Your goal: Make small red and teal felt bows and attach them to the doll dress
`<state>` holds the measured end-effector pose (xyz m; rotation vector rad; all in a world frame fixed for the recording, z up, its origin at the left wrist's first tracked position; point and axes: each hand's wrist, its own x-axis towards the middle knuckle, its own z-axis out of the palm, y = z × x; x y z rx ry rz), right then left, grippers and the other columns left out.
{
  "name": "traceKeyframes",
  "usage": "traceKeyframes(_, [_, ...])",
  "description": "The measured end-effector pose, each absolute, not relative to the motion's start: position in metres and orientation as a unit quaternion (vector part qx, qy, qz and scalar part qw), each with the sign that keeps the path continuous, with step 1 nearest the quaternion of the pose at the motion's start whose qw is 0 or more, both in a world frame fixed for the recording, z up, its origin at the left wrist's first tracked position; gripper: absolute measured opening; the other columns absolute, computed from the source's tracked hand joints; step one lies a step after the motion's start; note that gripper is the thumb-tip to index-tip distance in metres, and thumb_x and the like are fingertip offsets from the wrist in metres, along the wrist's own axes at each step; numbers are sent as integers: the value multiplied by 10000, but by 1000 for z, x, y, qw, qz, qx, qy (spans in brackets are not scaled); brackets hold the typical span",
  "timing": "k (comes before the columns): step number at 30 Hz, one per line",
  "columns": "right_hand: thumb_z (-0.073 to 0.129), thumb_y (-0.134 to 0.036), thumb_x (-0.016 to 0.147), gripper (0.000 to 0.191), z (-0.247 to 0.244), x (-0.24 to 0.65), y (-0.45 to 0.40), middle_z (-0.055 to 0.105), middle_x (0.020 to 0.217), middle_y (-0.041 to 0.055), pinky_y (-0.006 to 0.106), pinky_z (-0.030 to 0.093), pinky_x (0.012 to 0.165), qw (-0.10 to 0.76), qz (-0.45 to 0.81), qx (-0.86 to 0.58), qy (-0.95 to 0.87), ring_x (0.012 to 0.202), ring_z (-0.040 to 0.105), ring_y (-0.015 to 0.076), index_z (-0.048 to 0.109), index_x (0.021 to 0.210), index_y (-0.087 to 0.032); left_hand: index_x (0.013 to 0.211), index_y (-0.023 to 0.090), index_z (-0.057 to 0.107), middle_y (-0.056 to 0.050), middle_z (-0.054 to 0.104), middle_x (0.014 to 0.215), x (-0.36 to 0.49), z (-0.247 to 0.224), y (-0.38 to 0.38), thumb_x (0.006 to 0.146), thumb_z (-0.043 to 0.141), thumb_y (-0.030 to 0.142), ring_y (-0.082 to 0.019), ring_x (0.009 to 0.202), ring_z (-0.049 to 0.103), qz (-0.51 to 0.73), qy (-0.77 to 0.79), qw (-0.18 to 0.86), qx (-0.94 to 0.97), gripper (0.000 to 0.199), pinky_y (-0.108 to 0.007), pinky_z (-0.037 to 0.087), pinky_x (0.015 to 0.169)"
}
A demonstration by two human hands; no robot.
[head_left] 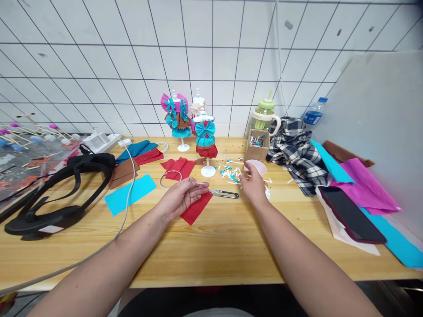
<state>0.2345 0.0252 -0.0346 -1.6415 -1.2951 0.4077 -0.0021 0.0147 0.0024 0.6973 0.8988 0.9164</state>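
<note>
My left hand (183, 197) is turned palm up over the table, fingers curled; a small thin pale thing shows at its fingertips, too small to name. Under it lies a red piece of crepe paper (195, 210), and thread snips (228, 194) lie just right of the fingertips. My right hand (254, 184) has thumb and forefinger apart beside a round pale pink dish (257, 167); whether it touches the dish is unclear. White and blue paper scraps (231, 173) lie to its left. Behind stands a small dress form (206, 137) in blue and red crepe paper.
Further dressed forms (180, 116) stand at the back. A cardboard box (257, 147), green-lidded cup (266, 112) and checked cloth (294, 149) are right of them. A phone (353, 214) lies far right; a black headset (59, 198) and a white cable (127, 202) are left.
</note>
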Motion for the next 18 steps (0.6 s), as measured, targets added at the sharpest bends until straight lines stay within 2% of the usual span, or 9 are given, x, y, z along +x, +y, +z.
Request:
traceKeyframes(2, [506, -283, 810, 376, -30, 230, 20, 653, 1082, 99, 319, 469, 747, 518, 168, -639, -543, 819, 586, 189, 608, 1156, -175, 751, 181, 506, -88, 744, 903, -2, 2, 14, 795, 596, 172, -176, 848, 720, 414, 410, 747, 320, 101, -194, 550, 648])
traceKeyframes(4, [466, -326, 862, 310, -22, 219, 10, 674, 1010, 80, 293, 474, 680, 525, 203, -582, -587, 751, 583, 169, 646, 1075, -190, 739, 181, 502, -93, 743, 924, -2, 1, 13, 797, 602, 185, -180, 857, 719, 409, 408, 748, 326, 115, -202, 551, 659])
traceKeyframes(5, [494, -333, 859, 325, -18, 212, 4, 672, 1040, 77, 289, 480, 673, 523, 218, -545, -619, 790, 593, 175, 625, 1127, -203, 738, 182, 503, -96, 743, 935, -1, 0, 13, 800, 604, 198, -182, 862, 718, 408, 405, 749, 330, 120, -209, 552, 670])
traceKeyframes(7, [584, -341, 825, 372, -12, 199, -7, 646, 1168, 70, 318, 489, 769, 497, 212, -470, -698, 985, 588, 208, 609, 1181, -237, 744, 184, 510, -95, 743, 936, -1, -1, 12, 809, 608, 225, -181, 860, 717, 403, 399, 752, 337, 125, -225, 551, 701])
traceKeyframes(9, [638, -346, 806, 329, -10, 189, -14, 648, 1189, 54, 388, 433, 938, 466, 177, -434, -751, 1096, 557, 234, 651, 1123, -261, 741, 183, 516, -84, 744, 916, 0, -1, 11, 802, 617, 221, -171, 850, 716, 396, 386, 759, 343, 124, -234, 546, 743])
traceKeyframes(11, [628, -318, 825, 219, -12, 184, -16, 685, 1108, 45, 406, 407, 974, 449, 164, -440, -760, 1070, 578, 232, 693, 1028, -270, 727, 179, 519, -68, 743, 896, 2, -2, 9, 781, 634, 196, -158, 850, 713, 386, 376, 766, 349, 128, -229, 538, 770])
traceKeyframes(15, [617, -271, 834, 106, -19, 183, -12, 719, 964, 31, 352, 453, 904, 472, 211, -457, -724, 949, 629, 195, 719, 861, -261, 718, 174, 520, -54, 741, 885, 7, -4, 6, 761, 659, 207, -145, 870, 707, 368, 380, 762, 373, 150, -207, 524, 765])
traceKeyframes(18, [633, -255, 807, 84, -20, 188, -8, 719, 908, 27, 308, 475, 820, 481, 261, -469, -693, 870, 635, 175, 713, 821, -237, 723, 179, 498, -51, 743, 888, 9, -5, 6, 774, 649, 249, -152, 893, 699, 388, 391, 710, 439, 174, -243, 512, 805])
